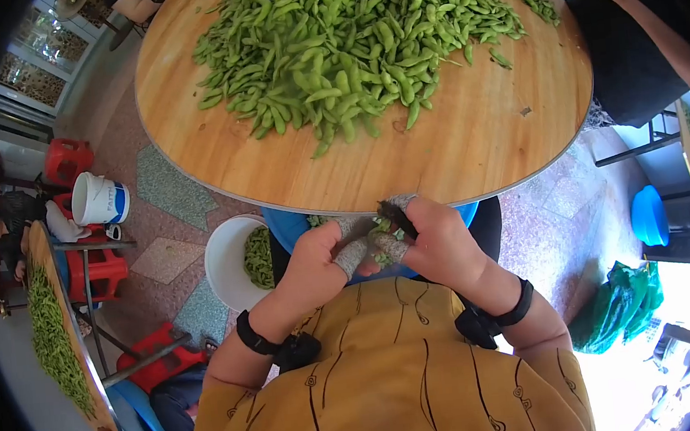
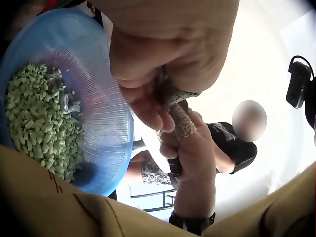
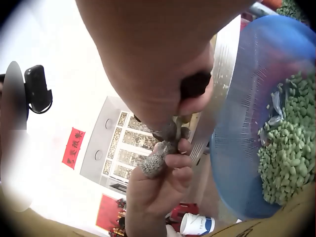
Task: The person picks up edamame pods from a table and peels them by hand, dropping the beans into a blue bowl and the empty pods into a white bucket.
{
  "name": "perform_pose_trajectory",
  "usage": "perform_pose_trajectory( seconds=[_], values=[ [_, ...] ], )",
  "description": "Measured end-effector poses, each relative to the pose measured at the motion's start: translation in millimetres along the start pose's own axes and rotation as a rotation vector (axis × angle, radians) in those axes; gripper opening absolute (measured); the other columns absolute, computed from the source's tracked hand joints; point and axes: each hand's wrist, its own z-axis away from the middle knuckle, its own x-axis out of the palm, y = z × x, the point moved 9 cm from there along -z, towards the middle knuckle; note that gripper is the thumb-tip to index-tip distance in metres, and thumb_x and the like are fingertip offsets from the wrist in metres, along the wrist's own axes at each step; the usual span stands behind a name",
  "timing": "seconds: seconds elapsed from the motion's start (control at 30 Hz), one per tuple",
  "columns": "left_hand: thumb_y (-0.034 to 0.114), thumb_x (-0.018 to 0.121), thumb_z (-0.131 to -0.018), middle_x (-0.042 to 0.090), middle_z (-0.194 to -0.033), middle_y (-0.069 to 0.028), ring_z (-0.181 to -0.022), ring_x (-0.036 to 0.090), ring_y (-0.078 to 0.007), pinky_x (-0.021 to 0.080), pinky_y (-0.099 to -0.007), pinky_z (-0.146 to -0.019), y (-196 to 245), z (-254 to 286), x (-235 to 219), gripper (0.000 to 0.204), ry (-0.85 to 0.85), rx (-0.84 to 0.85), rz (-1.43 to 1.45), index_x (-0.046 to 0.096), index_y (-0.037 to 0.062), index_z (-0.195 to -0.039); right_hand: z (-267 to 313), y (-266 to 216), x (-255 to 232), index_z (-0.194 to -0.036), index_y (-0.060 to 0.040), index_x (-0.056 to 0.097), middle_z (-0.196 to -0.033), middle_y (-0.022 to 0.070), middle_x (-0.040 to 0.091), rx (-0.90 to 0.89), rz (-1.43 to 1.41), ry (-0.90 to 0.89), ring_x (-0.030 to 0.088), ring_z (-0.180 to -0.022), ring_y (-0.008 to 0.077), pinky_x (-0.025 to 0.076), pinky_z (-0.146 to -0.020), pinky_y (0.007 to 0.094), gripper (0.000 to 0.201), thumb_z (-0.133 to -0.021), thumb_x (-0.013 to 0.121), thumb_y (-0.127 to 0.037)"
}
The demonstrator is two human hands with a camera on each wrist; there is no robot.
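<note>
My left hand (image 1: pixel 308 264) and right hand (image 1: pixel 446 243) meet at the table's near edge, with grey knit sleeves over their thumbs. Between the curled fingertips they pinch a green soybean pod (image 1: pixel 380 227), partly covered by the fingers. In the left wrist view, the right hand (image 2: pixel 190 153) comes up against the left fingers. The right wrist view shows the left hand (image 3: pixel 158 182) thumb to thumb with the right. Below the hands sits a blue colander (image 2: pixel 106 148) holding shelled green beans (image 2: pixel 44 133). A large heap of unshelled pods (image 1: pixel 347 51) covers much of the round wooden table (image 1: pixel 276 172).
A white bucket (image 1: pixel 222 267) containing green pods or husks stands on the floor left of my lap. Another person (image 1: pixel 633 34) sits at the table's right side. More pods lie on a second table (image 1: pixel 52 340) at left. Red stools (image 1: pixel 69 161) stand beyond it.
</note>
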Motion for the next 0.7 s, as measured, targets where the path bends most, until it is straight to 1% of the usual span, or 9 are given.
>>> perform_pose_trajectory(
  seconds=[0.03,0.1,0.27,0.33,0.4,0.53,0.63,0.67,0.7],
  values=[
    [-0.003,0.050,-0.092,0.065,-0.093,-0.0056,-0.078,0.063,-0.0114,0.053,-0.0258,-0.069,1,1,0,0.025,0.004,0.004,-0.026,0.059,-0.0018,-0.116,-1,-2,0,-0.107,0.0015,0.059,-0.080,0.0156,0.063,-0.004,0.002,-0.003,0.063,-0.068,0.0264,0.050,-0.062,0.0306,0.034,-0.077,0.071,-0.009],
    [-0.003,0.052,-0.091,0.065,-0.092,-0.0049,-0.076,0.063,-0.0111,0.053,-0.0256,-0.069,2,4,1,0.026,0.000,0.024,-0.085,0.060,-0.0006,-0.116,-1,-9,4,-0.093,0.0009,0.059,-0.079,0.0183,0.060,-0.022,0.039,-0.043,0.061,-0.068,0.0359,0.051,-0.061,0.0368,0.029,-0.070,0.073,-0.010],
    [-0.004,0.053,-0.091,0.065,-0.093,-0.0045,-0.074,0.062,-0.0111,0.052,-0.0253,-0.067,-2,6,-1,0.027,-0.014,0.074,-0.242,0.060,0.0008,-0.116,7,-3,16,-0.086,-0.0008,0.056,-0.078,0.0169,0.058,-0.035,0.176,-0.005,0.061,-0.069,0.0368,0.050,-0.058,0.0414,0.027,-0.066,0.072,-0.010],
    [-0.006,0.051,-0.090,0.066,-0.092,-0.0085,-0.078,0.065,-0.0133,0.053,-0.0256,-0.069,-9,7,-10,0.025,0.032,-0.035,-0.151,0.059,-0.0028,-0.113,9,-3,16,-0.085,-0.0009,0.056,-0.079,0.0168,0.058,-0.028,0.200,-0.023,0.061,-0.070,0.0370,0.050,-0.058,0.0424,0.027,-0.066,0.072,-0.010],
    [-0.006,0.051,-0.090,0.066,-0.092,-0.0089,-0.077,0.065,-0.0134,0.054,-0.0258,-0.068,-13,12,-19,0.025,0.071,-0.047,-0.142,0.059,-0.0029,-0.113,13,-5,18,-0.087,-0.0009,0.057,-0.086,0.0166,0.061,-0.041,0.259,-0.048,0.062,-0.072,0.0356,0.052,-0.059,0.0407,0.027,-0.066,0.071,-0.008],
    [-0.005,0.050,-0.090,0.066,-0.094,-0.0097,-0.074,0.066,-0.0138,0.055,-0.0263,-0.065,-30,31,-62,0.024,0.219,-0.094,-0.154,0.059,-0.0024,-0.113,19,-8,15,-0.085,0.0000,0.058,-0.097,0.0160,0.064,-0.143,0.241,-0.011,0.064,-0.077,0.0336,0.053,-0.061,0.0384,0.025,-0.064,0.071,-0.006],
    [-0.006,0.049,-0.091,0.066,-0.096,-0.0102,-0.075,0.066,-0.0145,0.056,-0.0260,-0.064,-48,52,-110,0.026,0.348,-0.100,-0.213,0.060,-0.0012,-0.114,20,-14,17,-0.084,0.0006,0.061,-0.102,0.0154,0.065,-0.160,0.135,-0.131,0.066,-0.080,0.0318,0.054,-0.063,0.0355,0.019,-0.068,0.071,-0.006],
    [-0.008,0.048,-0.090,0.065,-0.098,-0.0103,-0.078,0.066,-0.0146,0.056,-0.0256,-0.064,-58,59,-129,0.028,0.413,-0.125,-0.219,0.060,-0.0007,-0.115,16,-21,6,-0.083,0.0000,0.061,-0.100,0.0148,0.065,-0.175,0.103,-0.070,0.065,-0.079,0.0320,0.054,-0.063,0.0369,0.017,-0.070,0.070,-0.006],
    [-0.008,0.050,-0.086,0.065,-0.101,-0.0134,-0.082,0.067,-0.0204,0.056,-0.0290,-0.067,-64,67,-148,0.029,0.481,-0.105,-0.307,0.059,-0.0017,-0.113,13,-27,-5,-0.083,-0.0007,0.061,-0.098,0.0142,0.064,-0.191,0.071,-0.011,0.064,-0.077,0.0322,0.054,-0.063,0.0382,0.015,-0.072,0.069,-0.006]
  ],
)
